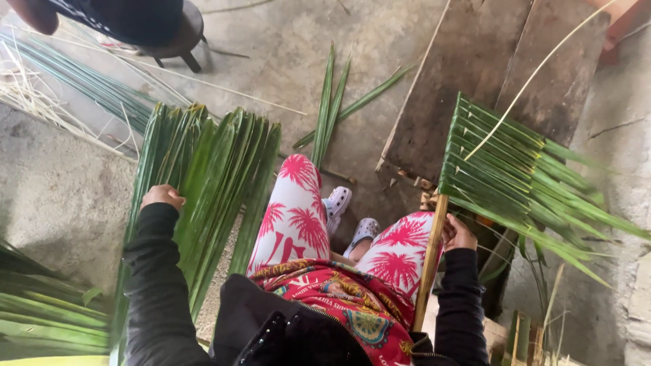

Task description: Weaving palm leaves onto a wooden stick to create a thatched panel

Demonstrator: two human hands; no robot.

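Palm leaves are lying in a long bundle on the concrete floor, left of the seated person's patterned knees. Left hand is closing on the bundle's top edge. Right hand is gripping a wooden stick carrying a woven leaf panel, right of the knees. Wooden boards are lying beyond the panel.
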